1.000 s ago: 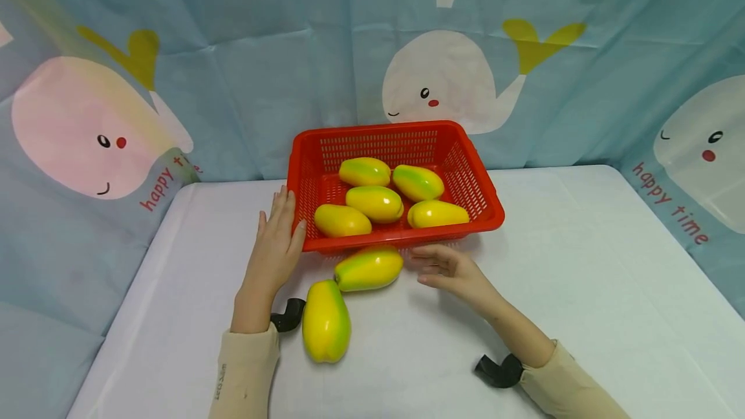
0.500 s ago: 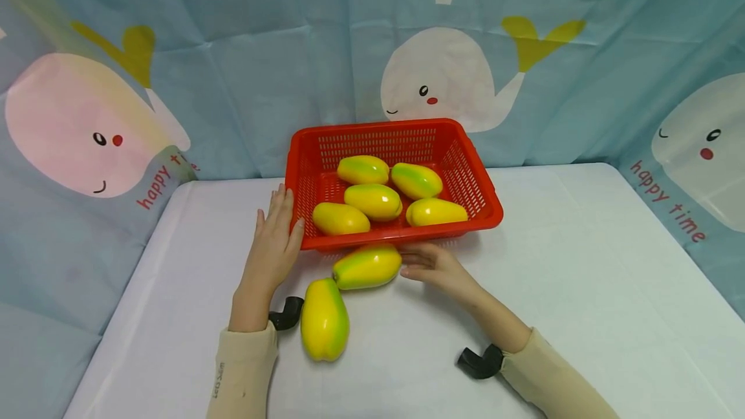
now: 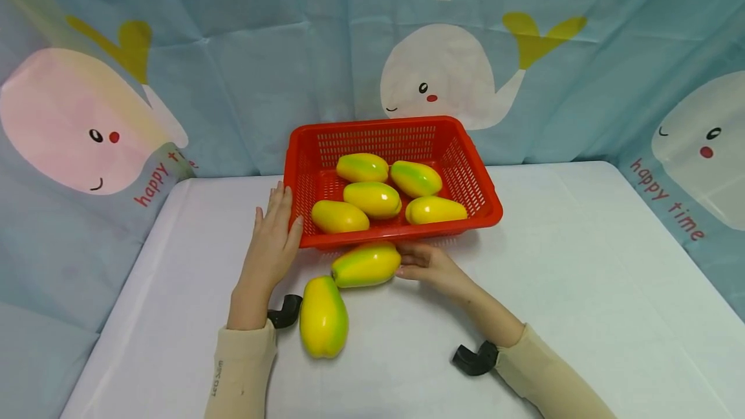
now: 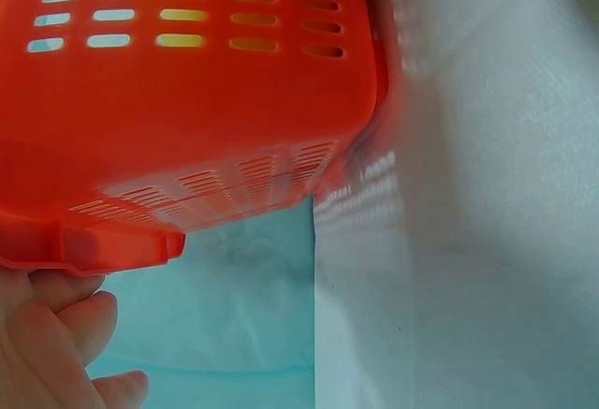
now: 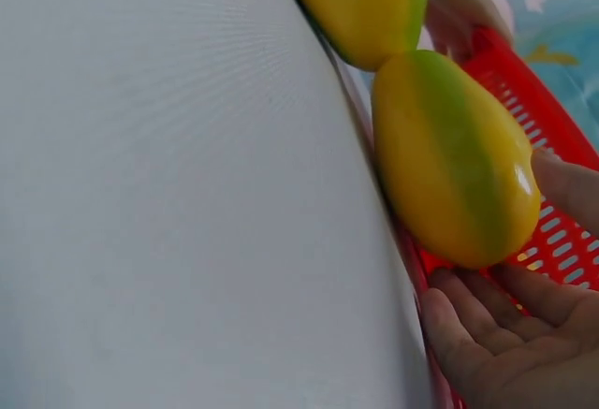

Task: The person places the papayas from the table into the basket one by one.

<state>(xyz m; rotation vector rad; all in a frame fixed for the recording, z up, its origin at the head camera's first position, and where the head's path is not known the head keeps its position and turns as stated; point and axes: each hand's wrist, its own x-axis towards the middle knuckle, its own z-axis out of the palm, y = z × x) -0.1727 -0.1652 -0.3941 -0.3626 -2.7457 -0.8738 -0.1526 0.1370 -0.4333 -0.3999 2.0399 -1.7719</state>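
Note:
In the head view a yellow-green papaya [image 3: 365,265] lies crosswise just in front of the red plastic basket [image 3: 401,234]. My right hand [image 3: 436,270] is at its right end; the right wrist view shows the thumb on one side and bent fingers at the tip, all touching or nearly so. A second papaya [image 3: 323,319] meets the first one's left end, pointing toward me. My left hand [image 3: 270,244] rests along the basket's left side with fingers extended, thumb at the front corner. Several more papayas [image 3: 372,200] lie inside the basket.
A white cloth covers the table [image 3: 582,277]. Behind the basket hangs a blue curtain [image 3: 262,83] with whale prints. Black curved pieces [image 3: 476,359] sit at both wrists, the left one close to the nearer papaya.
My right hand has moved left, from a small gap away up to the papaya's right end. The left hand keeps its place at the basket; the papayas have not moved.

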